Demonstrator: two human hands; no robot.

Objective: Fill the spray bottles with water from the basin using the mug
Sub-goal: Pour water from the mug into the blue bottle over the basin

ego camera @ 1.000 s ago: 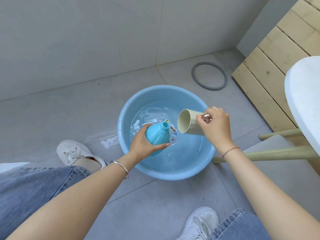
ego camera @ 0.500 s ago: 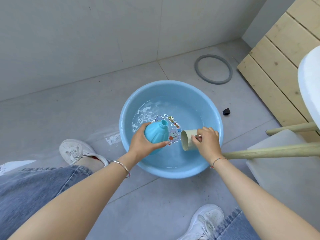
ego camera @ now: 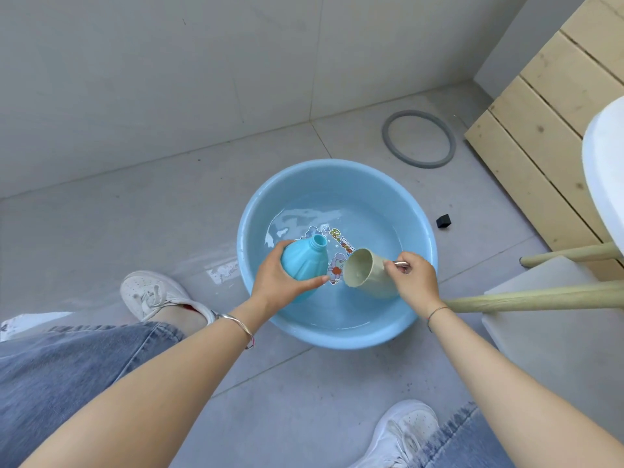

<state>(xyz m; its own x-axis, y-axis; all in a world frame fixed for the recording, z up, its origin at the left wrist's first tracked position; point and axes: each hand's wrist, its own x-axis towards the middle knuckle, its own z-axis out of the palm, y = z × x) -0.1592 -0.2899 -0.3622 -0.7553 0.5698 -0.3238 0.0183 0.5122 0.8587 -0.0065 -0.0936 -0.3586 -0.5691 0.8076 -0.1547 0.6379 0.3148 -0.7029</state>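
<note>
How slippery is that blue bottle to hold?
Probably a bit slippery: the bottle looks like smooth plastic, and the left hand wraps well around it. Its round body would likely roll if laid down. Capless, it could spill if tipped.

Home wash corner, balcony or bathroom unclear: grey tiled floor (ego camera: 304,400), grey tiled wall (ego camera: 169,79), blue plastic basin (ego camera: 337,177) on floor, pale wooden slat panel (ego camera: 557,113) at right, white seat (ego camera: 604,170) on wooden legs (ego camera: 540,299), grey ring (ego camera: 386,138) near wall.
</note>
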